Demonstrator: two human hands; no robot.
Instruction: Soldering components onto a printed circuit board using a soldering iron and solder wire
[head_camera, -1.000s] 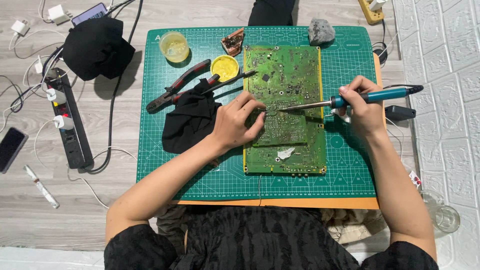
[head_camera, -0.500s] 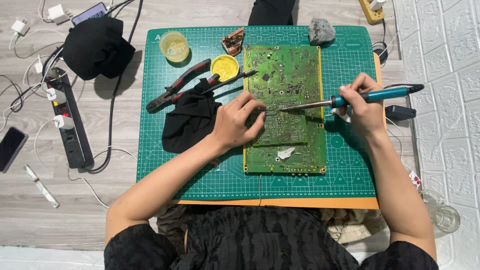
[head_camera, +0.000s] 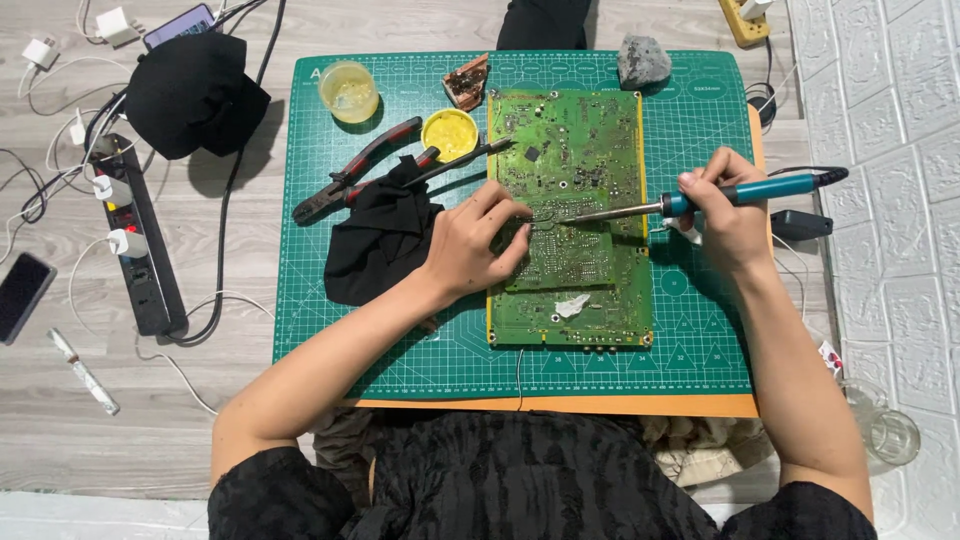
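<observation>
**Iron tip on board, both hands at work**

Green mat (head_camera: 340, 330) on wood floor (head_camera: 120, 440). Green board (head_camera: 580, 150) lies flat mid-mat. Black cloth (head_camera: 385, 240) left of board, touching left hand (head_camera: 470, 250). Left hand rests on board, fingers (head_camera: 505, 215) pressed together near iron tip; whether they pinch anything, cannot tell. Right hand (head_camera: 730, 225) at board's right edge, fingers wrapped round iron (head_camera: 760, 190), tip on board centre. Pliers (head_camera: 350, 180), yellow tin (head_camera: 450, 133) upper left.

Matt green cutting mat (head_camera: 400, 330), soft black cloth (head_camera: 375, 245), pale wood-grain floor (head_camera: 100, 450), rough grey stone (head_camera: 643, 62)
</observation>
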